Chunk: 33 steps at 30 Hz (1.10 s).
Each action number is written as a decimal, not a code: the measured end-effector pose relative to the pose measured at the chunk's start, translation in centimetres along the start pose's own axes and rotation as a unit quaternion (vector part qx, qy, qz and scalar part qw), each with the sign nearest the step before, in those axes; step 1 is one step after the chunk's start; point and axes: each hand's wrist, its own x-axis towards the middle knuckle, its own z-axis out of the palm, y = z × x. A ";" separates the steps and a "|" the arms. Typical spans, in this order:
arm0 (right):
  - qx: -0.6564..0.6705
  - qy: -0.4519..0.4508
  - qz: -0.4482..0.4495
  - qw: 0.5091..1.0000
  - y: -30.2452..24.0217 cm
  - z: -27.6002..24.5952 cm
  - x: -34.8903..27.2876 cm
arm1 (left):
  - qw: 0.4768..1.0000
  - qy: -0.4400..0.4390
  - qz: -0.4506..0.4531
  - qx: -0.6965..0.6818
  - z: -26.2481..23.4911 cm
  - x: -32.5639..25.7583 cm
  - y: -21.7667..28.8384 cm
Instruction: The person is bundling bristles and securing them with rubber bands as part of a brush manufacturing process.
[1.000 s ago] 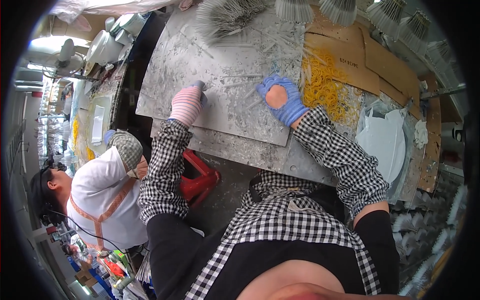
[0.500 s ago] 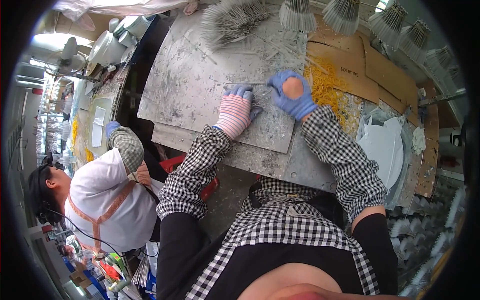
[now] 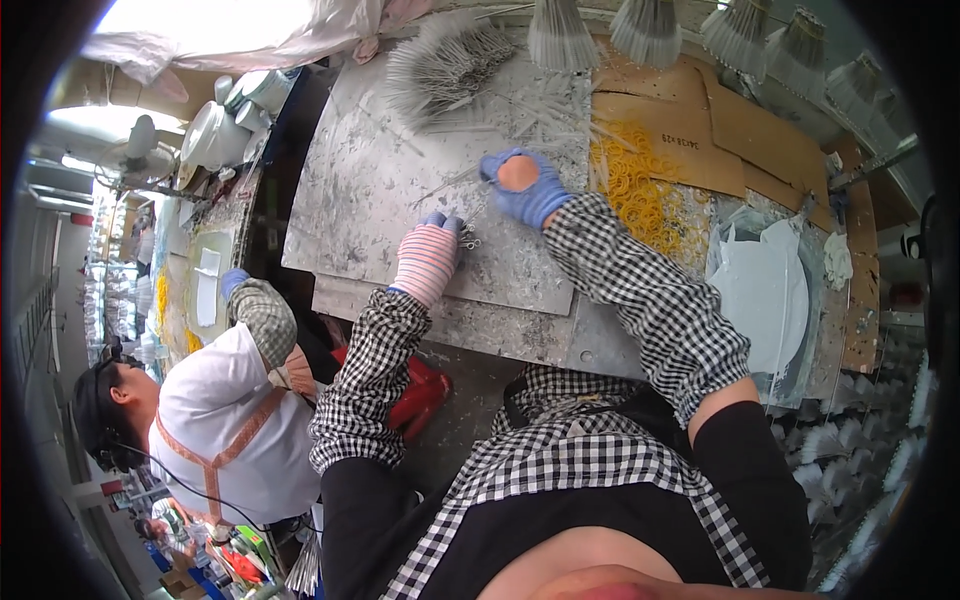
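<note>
My left hand (image 3: 427,262), in a striped glove with blue fingertips, is closed near the front of the grey metal board (image 3: 350,190). Small wire loop ends (image 3: 470,238) stick out beside its fingers, from a bunch of thin wire brushes mostly hidden by the hand. My right hand (image 3: 525,188), in a blue glove with a hole over its back, is farther off and to the right, fingers closed. From its fingertips a thin wire brush (image 3: 447,187) runs leftward over the board. A heap of similar pale-bristled brushes (image 3: 445,70) lies at the far side.
Yellow rubber bands (image 3: 630,175) lie beside cardboard sheets (image 3: 660,110) on the right. Nearer is a white sheet (image 3: 760,290) on a clear tray. Brush bundles (image 3: 560,35) hang along the far edge. Another person (image 3: 230,410) sits at left, near a red stool (image 3: 420,400).
My right hand has moved left, and a thin brush now shows at its fingertips. My left hand has come nearer and closed up, with wire loops showing beside it. The whole view has shifted slightly.
</note>
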 end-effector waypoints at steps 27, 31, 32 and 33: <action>-0.062 0.087 0.085 0.991 6.1 -6.2 -3.6 | 0.771 0.120 -0.139 -0.610 -3.0 3.9 4.3; -0.127 -0.030 0.134 0.982 8.5 -4.8 -1.4 | 0.963 0.050 -0.103 -0.243 -4.4 8.1 9.7; -0.138 -0.045 0.122 0.982 8.5 -4.4 -1.2 | 0.962 0.025 -0.112 -0.248 -4.5 8.6 10.4; -0.142 -0.045 0.099 0.984 8.4 -4.1 -1.1 | 0.969 0.038 -0.101 -0.223 -4.5 8.9 11.0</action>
